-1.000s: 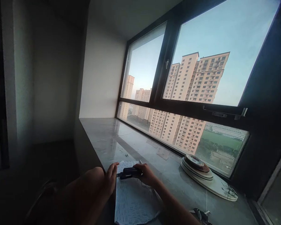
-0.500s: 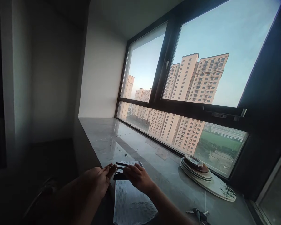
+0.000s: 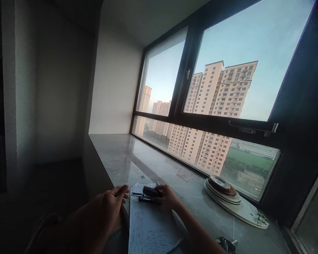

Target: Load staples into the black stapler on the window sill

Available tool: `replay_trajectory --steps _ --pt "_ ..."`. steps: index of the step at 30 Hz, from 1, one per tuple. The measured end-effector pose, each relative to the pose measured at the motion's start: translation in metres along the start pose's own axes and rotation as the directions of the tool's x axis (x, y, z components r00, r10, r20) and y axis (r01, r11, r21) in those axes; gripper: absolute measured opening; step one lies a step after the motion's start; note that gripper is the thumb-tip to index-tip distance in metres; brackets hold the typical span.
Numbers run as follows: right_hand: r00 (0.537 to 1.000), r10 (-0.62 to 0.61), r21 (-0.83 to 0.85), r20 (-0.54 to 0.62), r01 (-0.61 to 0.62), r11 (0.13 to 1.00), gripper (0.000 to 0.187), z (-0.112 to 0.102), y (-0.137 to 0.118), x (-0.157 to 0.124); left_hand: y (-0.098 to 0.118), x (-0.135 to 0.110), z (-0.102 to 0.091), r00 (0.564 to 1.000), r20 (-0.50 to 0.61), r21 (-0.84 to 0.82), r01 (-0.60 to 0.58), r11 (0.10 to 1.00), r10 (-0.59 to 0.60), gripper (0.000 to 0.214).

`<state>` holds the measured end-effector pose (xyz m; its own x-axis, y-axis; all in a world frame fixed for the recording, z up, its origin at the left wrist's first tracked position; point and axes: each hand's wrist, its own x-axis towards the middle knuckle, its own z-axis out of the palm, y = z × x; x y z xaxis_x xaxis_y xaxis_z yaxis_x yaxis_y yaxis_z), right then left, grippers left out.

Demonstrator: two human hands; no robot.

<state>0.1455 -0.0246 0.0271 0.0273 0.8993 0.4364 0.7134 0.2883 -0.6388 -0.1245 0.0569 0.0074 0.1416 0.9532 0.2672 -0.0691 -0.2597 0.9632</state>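
A black stapler (image 3: 149, 192) is over the upper part of a written sheet of paper (image 3: 151, 229), its front end pointing left. My right hand (image 3: 167, 198) is closed around the stapler's rear end. My left hand (image 3: 116, 197) is just beyond the paper's left edge, apart from the stapler, with thumb and fingers drawn together. Whatever those fingers may hold is too small to make out. A few tiny dark bits (image 3: 142, 176), perhaps staples, lie on the grey sill past the paper's top edge.
A stack of plates and mats (image 3: 224, 194) stands at the right on the stone sill (image 3: 193, 204), beside the window. Keys (image 3: 228, 244) lie at the lower right. The sill's front edge (image 3: 103, 162) drops off on the left, and a dark window frame (image 3: 201, 118) runs behind.
My left hand has come away from the stapler and moved left. The stapler's parts, spread apart between both hands before, now sit closer together in my right hand.
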Motion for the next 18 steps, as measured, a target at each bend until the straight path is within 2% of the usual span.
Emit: replay_trajectory --steps 2,3,6,8,11,14,16,18 --pt "0.988 -0.137 -0.018 -0.066 0.136 0.991 0.041 -0.007 -0.022 0.003 0.013 -0.009 0.006 0.991 0.134 0.120 -0.031 0.992 0.015 0.043" --pt "0.977 -0.204 -0.007 -0.062 0.204 0.979 0.040 -0.010 -0.035 0.004 0.019 -0.013 0.009 0.979 0.203 0.148 -0.049 0.988 0.018 0.042" --pt "0.917 -0.384 0.173 0.111 0.362 0.916 0.036 -0.011 -0.073 0.006 0.034 -0.023 0.019 0.921 0.386 0.137 -0.118 0.983 0.057 0.045" --pt "0.880 -0.442 0.292 0.176 0.382 0.877 0.034 -0.005 -0.087 0.005 0.038 -0.026 0.026 0.872 0.488 0.097 -0.093 0.991 0.034 0.047" --pt "0.888 -0.432 0.348 0.156 0.360 0.866 0.027 0.008 -0.093 0.002 0.035 -0.026 0.032 0.817 0.576 0.044 0.003 0.999 -0.028 0.049" --pt "0.909 -0.400 0.348 0.116 0.339 0.874 0.023 0.013 -0.087 0.003 0.031 -0.026 0.035 0.790 0.612 0.004 0.019 1.000 -0.018 0.048" --pt "0.923 -0.371 0.368 0.108 0.309 0.877 0.023 0.010 -0.077 0.007 0.030 -0.026 0.033 0.798 0.602 0.007 0.014 1.000 -0.015 0.049" --pt "0.951 -0.305 0.371 0.053 0.265 0.890 0.024 0.001 -0.060 0.013 0.031 -0.025 0.029 0.850 0.526 0.029 0.008 1.000 -0.022 0.050"
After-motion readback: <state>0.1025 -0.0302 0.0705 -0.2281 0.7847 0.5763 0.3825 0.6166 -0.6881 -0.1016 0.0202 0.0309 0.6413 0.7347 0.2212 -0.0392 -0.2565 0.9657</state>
